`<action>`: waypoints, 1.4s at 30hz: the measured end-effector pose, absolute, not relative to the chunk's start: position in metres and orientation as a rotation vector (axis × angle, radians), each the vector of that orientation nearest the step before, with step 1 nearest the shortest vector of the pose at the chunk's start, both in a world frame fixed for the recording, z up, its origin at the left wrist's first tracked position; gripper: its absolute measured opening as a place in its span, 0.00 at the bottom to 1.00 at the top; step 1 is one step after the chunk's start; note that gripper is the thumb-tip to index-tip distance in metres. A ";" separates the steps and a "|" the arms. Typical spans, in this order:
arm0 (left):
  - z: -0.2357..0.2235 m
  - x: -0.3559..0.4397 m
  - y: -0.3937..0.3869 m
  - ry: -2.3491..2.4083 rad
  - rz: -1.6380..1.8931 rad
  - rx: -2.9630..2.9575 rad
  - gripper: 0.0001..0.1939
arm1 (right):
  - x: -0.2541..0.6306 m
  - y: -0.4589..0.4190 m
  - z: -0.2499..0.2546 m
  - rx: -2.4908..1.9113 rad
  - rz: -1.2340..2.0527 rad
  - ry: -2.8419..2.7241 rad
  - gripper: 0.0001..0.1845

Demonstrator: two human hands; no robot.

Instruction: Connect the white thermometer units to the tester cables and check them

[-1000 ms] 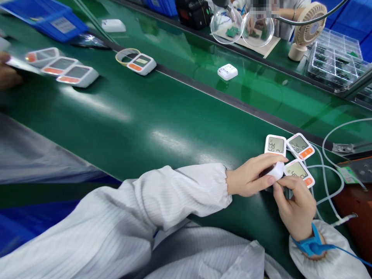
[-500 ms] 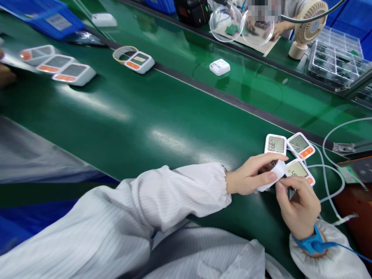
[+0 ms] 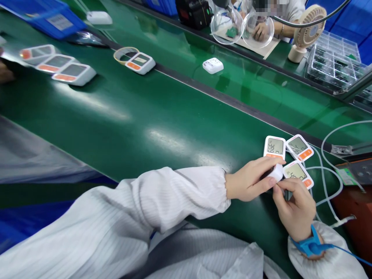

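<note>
Gripped between the thumb and fingers of my left hand (image 3: 252, 181) is a small white-cased device (image 3: 276, 173), tilted so that its edge faces me and most of it is covered. My right hand (image 3: 298, 207), with a blue strap (image 3: 309, 242) round its wrist, is closed in a pinch against the device's near edge; whatever is in that pinch is hidden. Just beyond my hands lie three similar white meters with grey displays and orange buttons: a left one (image 3: 274, 146), a right one (image 3: 300, 148) and a nearer one (image 3: 299, 172).
White tubes (image 3: 328, 190) curl at the right near a reddish box (image 3: 345, 232). More meters (image 3: 74, 73) and a tape ring (image 3: 123, 55) lie at left. Across a dark rail, a white device (image 3: 213, 66) sits on the green strip. A co-worker's hand (image 3: 260, 31) and a fan (image 3: 309, 31) are beyond.
The device in my left hand has turned slightly, showing less of its side. My right hand has shifted a little left. The white device beyond the rail has moved left.
</note>
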State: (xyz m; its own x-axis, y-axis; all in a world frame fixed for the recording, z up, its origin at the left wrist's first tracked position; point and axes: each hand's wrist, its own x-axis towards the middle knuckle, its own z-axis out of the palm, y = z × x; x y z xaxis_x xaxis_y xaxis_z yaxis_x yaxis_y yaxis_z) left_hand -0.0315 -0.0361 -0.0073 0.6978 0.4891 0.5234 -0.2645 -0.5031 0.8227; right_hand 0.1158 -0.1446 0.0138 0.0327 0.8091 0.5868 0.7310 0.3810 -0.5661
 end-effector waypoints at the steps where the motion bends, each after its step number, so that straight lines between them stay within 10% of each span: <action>1: -0.007 -0.032 -0.036 0.181 0.924 1.896 0.24 | 0.116 -0.145 0.014 -1.361 0.120 -1.710 0.06; 19: -0.013 -0.027 -0.032 0.332 0.894 1.438 0.39 | 0.121 -0.145 0.011 -1.339 0.168 -1.684 0.02; 27: -0.012 -0.023 -0.032 0.507 0.803 1.262 0.33 | 0.114 -0.150 -0.004 -1.435 0.553 -1.741 0.36; 42: -0.013 -0.026 -0.028 -0.022 0.546 1.290 0.35 | 0.119 -0.151 -0.003 -1.422 0.703 -1.344 0.26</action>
State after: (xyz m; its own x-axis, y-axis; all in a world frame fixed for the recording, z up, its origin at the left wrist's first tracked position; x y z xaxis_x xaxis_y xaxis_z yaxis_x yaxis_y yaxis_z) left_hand -0.0258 -0.0283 -0.0133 0.8738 0.3717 0.3136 -0.3961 0.1697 0.9024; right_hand 0.1187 -0.1510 -0.0033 0.2087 0.9526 0.2212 0.3621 0.1349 -0.9223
